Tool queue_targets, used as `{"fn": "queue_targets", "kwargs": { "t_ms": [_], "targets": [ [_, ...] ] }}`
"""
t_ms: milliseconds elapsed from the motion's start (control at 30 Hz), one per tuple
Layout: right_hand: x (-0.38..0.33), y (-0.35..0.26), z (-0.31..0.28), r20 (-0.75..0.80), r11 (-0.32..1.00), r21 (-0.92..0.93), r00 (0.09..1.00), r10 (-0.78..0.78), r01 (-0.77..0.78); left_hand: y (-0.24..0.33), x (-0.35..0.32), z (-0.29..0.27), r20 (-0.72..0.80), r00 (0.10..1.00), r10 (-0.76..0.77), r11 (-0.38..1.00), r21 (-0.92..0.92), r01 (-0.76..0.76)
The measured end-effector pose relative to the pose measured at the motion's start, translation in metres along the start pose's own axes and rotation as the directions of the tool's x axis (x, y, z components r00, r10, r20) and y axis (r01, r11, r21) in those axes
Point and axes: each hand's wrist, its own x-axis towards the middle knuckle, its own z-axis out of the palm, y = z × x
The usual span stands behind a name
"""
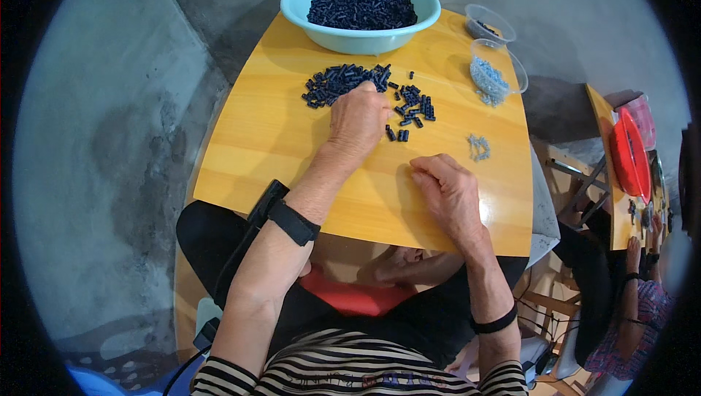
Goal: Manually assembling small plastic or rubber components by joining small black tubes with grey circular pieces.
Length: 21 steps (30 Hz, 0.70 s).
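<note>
My left hand [356, 120] reaches across the yellow table to the near edge of a pile of small dark cylindrical pieces [332, 85]. Its fingers are closed together at the pile, and whatever is between them is hidden. Closer to the table's front edge, my right hand [449, 193] is curled, with thumb and fingers drawn together. I cannot make out anything in its grip. To the right of the pile lies a looser scatter of the same dark pieces [413, 106]. A small heap of pale blue bits [478, 147] lies beyond my right hand.
A light blue basin [292, 12] full of dark pieces stands at the table's far end. Two clear tubs stand at the far right, one with pale blue bits [488, 78], the other [491, 23] with dark pieces. Another person [631, 308] sits at a table with a red basin [628, 155].
</note>
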Motion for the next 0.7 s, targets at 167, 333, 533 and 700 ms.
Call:
{"fn": "queue_targets", "kwargs": {
  "t_ms": [167, 333, 533, 700],
  "targets": [
    [-0.004, -0.003, 0.000, -0.031, 0.998, -0.025, 0.998, -0.052, 0.051, -0.001, -0.007, -0.029, -0.150, 0.985, -0.090, 0.954, -0.296, 0.042],
    [-0.013, -0.002, 0.002, -0.053, 0.994, -0.058, 0.994, -0.095, 0.092, -0.001, -0.053, -0.063, -0.058, 0.986, -0.154, 0.906, -0.406, 0.117],
    [-0.022, 0.015, -0.038, -0.215, 0.989, -0.135, 0.976, 0.021, -0.051, 0.003, -0.091, -0.064, 0.158, 0.958, -0.238, 0.776, -0.562, 0.285],
    [-0.008, 0.040, -0.065, -0.322, 0.939, -0.292, 0.943, 0.082, -0.182, 0.000, -0.096, -0.057, 0.111, 0.979, -0.170, 0.795, -0.572, 0.203]
  ]
}}
